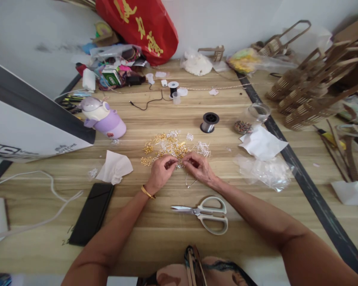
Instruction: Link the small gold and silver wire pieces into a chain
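Note:
My left hand [161, 171] and my right hand [200, 169] meet fingertip to fingertip over a pile of small gold and silver beads and findings [168, 146]. Both are closed in a pinch. What sits between the left fingertips is too small to name. From under the right fingers trails a thin beaded strand [191, 184], whose upper end is hidden by the hand. Scissors [213, 214] with pale handles lie closer to me, blades pointing left. Just beyond the pile stands a spool of clear line [209, 123].
To the left are a purple bottle [106, 119], a crumpled paper [115, 167] and a black phone [92, 214]. At right stand a glass jar of beads [252, 119], white paper [264, 143] and plastic bags [267, 171]. Several woven baskets [304, 103] crowd the far right.

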`<state>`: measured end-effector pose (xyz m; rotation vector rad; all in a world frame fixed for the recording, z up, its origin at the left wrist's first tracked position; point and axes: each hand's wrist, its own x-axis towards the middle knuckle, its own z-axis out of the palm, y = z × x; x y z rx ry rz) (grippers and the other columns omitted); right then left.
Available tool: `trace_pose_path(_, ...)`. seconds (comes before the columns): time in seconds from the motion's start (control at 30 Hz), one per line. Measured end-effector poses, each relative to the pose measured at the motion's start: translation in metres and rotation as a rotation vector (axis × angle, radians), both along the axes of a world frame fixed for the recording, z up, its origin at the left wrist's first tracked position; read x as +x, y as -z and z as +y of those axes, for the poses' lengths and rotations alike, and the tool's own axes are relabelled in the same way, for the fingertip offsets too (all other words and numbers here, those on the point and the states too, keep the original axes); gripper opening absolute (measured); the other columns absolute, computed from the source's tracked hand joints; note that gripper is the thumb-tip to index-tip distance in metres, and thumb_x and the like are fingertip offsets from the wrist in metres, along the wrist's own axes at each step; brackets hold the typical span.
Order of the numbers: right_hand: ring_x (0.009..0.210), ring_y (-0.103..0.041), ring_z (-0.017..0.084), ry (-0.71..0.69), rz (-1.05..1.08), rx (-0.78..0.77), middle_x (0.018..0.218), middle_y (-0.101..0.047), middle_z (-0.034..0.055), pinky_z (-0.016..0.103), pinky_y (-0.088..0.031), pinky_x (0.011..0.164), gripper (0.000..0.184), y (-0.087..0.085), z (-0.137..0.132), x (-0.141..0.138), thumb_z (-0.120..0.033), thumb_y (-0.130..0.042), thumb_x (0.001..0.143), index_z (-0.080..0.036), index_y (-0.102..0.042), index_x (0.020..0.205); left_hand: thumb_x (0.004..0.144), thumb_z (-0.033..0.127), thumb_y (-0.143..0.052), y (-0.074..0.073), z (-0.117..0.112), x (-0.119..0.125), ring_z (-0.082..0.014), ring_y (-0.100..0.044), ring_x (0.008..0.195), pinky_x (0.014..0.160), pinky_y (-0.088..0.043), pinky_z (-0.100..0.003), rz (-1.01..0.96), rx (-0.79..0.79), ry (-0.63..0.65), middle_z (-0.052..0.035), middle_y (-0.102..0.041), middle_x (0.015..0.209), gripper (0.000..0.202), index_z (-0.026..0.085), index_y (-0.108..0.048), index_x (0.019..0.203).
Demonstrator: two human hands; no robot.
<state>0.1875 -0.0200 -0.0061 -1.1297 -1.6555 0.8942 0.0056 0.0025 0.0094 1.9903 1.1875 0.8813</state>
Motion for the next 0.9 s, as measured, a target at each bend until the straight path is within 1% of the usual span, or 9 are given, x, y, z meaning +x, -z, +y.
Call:
trace_pose_path(0.07, 0.061, -0.047, 0.011, 0.001, 0.005, 0.000, 0.073, -0.056, 0.0013, 0.023, -0.036, 0.053, 0.011, -0.0010, 0.0000, 0.0003, -0.026, -0.055, 0.086, -0.017, -0.062, 0.085, 0.082, 0.015, -0.061, 0.0009, 0.0000, 0.0003, -0.0148, -0.060, 0.073, 0.070, -0.047, -0.027, 0.110, 0.093, 0.041, -0.0034, -0.066, 0.079, 0.005, 0.016, -0.066, 0.082)
trace_pose_path(0.17, 0.062, -0.048, 0.011, -0.001, 0.021, -0.007, 0.074, -0.055, 0.0015, 0.023, -0.037, 0.054, 0.012, -0.0019, -0.0001, 0.0001, -0.027, -0.056, 0.086, -0.016, -0.061, 0.083, 0.083, 0.015, -0.061, 0.0006, -0.0012, 0.0021, -0.0171, -0.059, 0.079, 0.075, -0.047, -0.030, 0.279, 0.211, 0.079, -0.0041, -0.066, 0.082, 0.005, 0.016, -0.066, 0.081)
trace_pose_path(0.27, 0.060, -0.046, 0.010, 0.009, 0.053, -0.037, 0.070, -0.053, -0.0001, 0.023, -0.035, 0.053, 0.012, -0.0009, 0.0000, -0.0008, -0.027, -0.056, 0.085, -0.016, -0.059, 0.082, 0.086, 0.021, -0.059, -0.0002, -0.0027, 0.0047, -0.0184, -0.058, 0.082, 0.078, -0.046, -0.032, 0.414, 0.276, 0.099, -0.0051, -0.064, 0.083, 0.009, 0.017, -0.067, 0.083)
trace_pose_path(0.37, 0.057, -0.044, 0.010, 0.022, 0.076, -0.080, 0.065, -0.050, -0.0019, 0.023, -0.033, 0.052, 0.012, 0.0006, 0.0003, -0.0013, -0.028, -0.056, 0.086, -0.016, -0.057, 0.083, 0.089, 0.024, -0.056, -0.0002, -0.0033, 0.0066, -0.0192, -0.057, 0.084, 0.078, -0.046, -0.032, 0.493, 0.300, 0.094, -0.0055, -0.064, 0.085, 0.014, 0.017, -0.067, 0.086)
trace_pose_path(0.5, 0.056, -0.042, 0.010, 0.027, 0.085, -0.111, 0.064, -0.049, -0.0024, 0.024, -0.032, 0.051, 0.012, 0.0005, 0.0005, -0.0015, -0.029, -0.055, 0.086, -0.017, -0.056, 0.083, 0.089, 0.026, -0.055, 0.0006, -0.0024, 0.0065, -0.0196, -0.057, 0.087, 0.078, -0.045, -0.032, 0.521, 0.291, 0.088, -0.0051, -0.064, 0.087, 0.015, 0.018, -0.067, 0.089)
trace_pose_path(0.67, 0.057, -0.042, 0.010, 0.046, 0.067, -0.109, 0.067, -0.050, -0.0014, 0.024, -0.032, 0.051, 0.015, -0.0011, 0.0010, -0.0012, -0.031, -0.055, 0.086, -0.017, -0.056, 0.083, 0.089, 0.024, -0.055, 0.0025, -0.0009, 0.0056, -0.0199, -0.056, 0.088, 0.078, -0.045, -0.032, 0.544, 0.289, 0.067, -0.0048, -0.064, 0.087, 0.013, 0.018, -0.067, 0.088)
trace_pose_path(0.9, 0.054, -0.043, 0.009, 0.043, 0.073, -0.127, 0.065, -0.051, -0.0019, 0.023, -0.033, 0.050, 0.014, 0.0025, 0.0019, 0.0002, -0.031, -0.054, 0.087, -0.017, -0.056, 0.086, 0.088, 0.020, -0.055, 0.0020, -0.0002, 0.0035, -0.0181, -0.057, 0.087, 0.079, -0.046, -0.031, 0.458, 0.280, 0.049, -0.0044, -0.065, 0.087, 0.011, 0.018, -0.066, 0.086)
